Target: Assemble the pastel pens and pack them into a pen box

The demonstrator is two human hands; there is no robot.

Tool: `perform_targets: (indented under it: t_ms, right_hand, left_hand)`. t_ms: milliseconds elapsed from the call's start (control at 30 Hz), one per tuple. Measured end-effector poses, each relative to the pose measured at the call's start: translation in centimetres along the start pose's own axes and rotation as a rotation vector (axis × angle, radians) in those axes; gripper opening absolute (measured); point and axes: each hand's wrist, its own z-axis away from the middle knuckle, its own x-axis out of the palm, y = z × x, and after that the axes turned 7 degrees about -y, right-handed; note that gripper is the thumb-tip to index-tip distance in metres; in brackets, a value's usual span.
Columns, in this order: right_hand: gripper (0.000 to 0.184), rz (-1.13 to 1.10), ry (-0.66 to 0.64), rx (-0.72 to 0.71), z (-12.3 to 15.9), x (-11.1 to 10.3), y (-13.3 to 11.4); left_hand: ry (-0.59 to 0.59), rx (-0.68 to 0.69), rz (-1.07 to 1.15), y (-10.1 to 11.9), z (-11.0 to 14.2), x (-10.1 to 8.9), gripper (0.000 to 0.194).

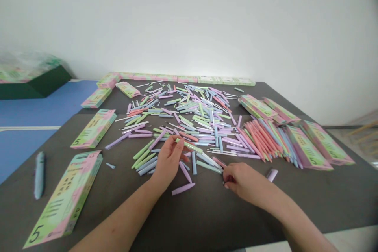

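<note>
My left hand [168,161] is raised above the dark grey table [189,220], its fingertips pinching a pale green pen [190,147] near one end. My right hand [239,181] is low at the front of the pile, with its fingers bunched. A pale green pen [209,167] and a pink pen [219,162] lie just beyond those fingertips, and whatever they pinch is hidden. A lilac pen cap [183,188] lies between my hands. A large scattered pile of pastel pens and parts [189,120] spreads behind them.
Pastel green and pink pen boxes marked 5 [63,201] lie at the left, along the back and at the right. Pink and blue pens lie in neat rows [265,139] at the right. A blue mat [41,110] and a dark green box [35,82] are beyond the left edge.
</note>
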Motion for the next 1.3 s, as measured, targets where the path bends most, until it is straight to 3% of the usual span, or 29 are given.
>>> perform_targets:
  t_ms: [233, 400, 500, 667, 833, 1000, 1167, 1300]
  right_hand:
    - [0.01, -0.003, 0.086, 0.01, -0.4, -0.3, -1.1]
    - [0.007, -0.153, 0.238, -0.025, -1.4, -1.2, -1.5]
    - [0.009, -0.162, 0.252, -0.069, -1.9, -1.3, -2.0]
    - [0.017, -0.178, 0.253, -0.142, -2.4, -1.2, -3.2]
    - [0.023, -0.207, 0.29, -0.217, -3.0, -1.9, -3.6]
    - [0.022, -0.211, 0.352, -0.246, -4.0, -2.6, -3.3]
    - [0.022, -0.207, 0.333, -0.281, -4.9, -2.6, -3.5]
    - [0.023, -0.24, 0.282, -0.305, -5.5, -2.3, -3.6]
  left_hand:
    - [0.204, 0.158, -0.017, -0.4, -1.3, -1.9, 0.022]
    - [0.314, 0.369, -0.42, 0.5, -0.7, -2.3, 0.024]
    - [0.224, 0.384, -0.561, 0.7, -0.5, -2.3, 0.028]
    - [0.148, 0.236, -0.614, 0.0, -0.8, -2.2, 0.026]
    - [-0.128, 0.213, -1.161, -0.6, 0.0, -1.5, 0.023]
    - [-0.263, 0.236, -1.525, 0.2, 1.3, -0.3, 0.029]
    - [-0.321, 0.245, -1.651, 0.6, 1.5, -0.2, 0.025]
    - [-0.3, 0.217, -1.566, 0.6, 1.7, -0.2, 0.027]
